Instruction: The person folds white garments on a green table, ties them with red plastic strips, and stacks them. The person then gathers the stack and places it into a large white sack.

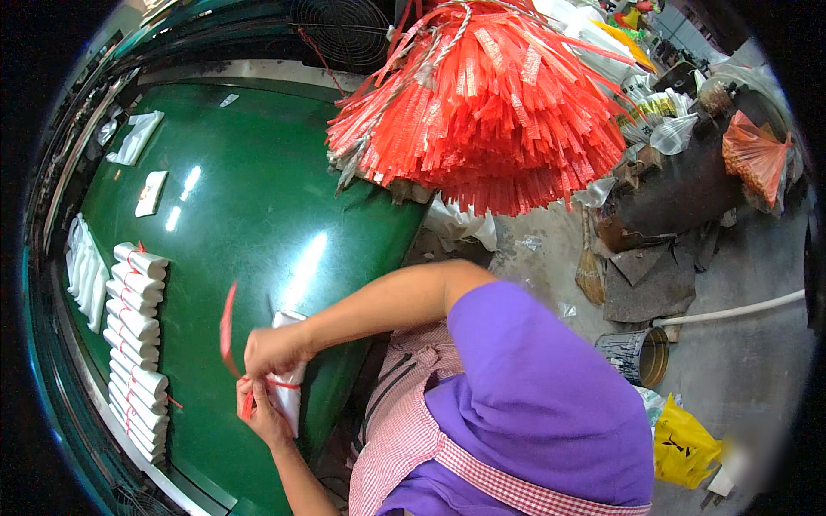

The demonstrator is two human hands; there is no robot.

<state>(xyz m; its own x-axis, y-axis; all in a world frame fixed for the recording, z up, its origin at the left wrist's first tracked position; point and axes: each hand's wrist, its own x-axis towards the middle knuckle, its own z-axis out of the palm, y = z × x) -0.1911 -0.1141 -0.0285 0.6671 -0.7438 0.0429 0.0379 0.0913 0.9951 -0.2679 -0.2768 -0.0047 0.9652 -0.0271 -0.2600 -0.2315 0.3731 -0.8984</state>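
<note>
A flat white folded bundle (286,411), which looks like plastic bags, lies on the green table under my hands. A red plastic strip (284,384) passes across it. My right hand (277,351) is closed on the strip over the bundle's left edge, and the loose end stands up past the knuckles, smeared by motion. Just nearer, my left hand (265,419) pinches the same strip, a short red piece showing between thumb and fingers. Where the strip crosses between the hands, the fingers hide it.
A row of white bundles (136,344) tied with red strips lines the green table's (232,198) left side, beside loose white bundles (86,271). A large bunch of red strips (490,112) hangs over the far right edge. A metal bucket (634,355) and a broom (589,268) are on the floor.
</note>
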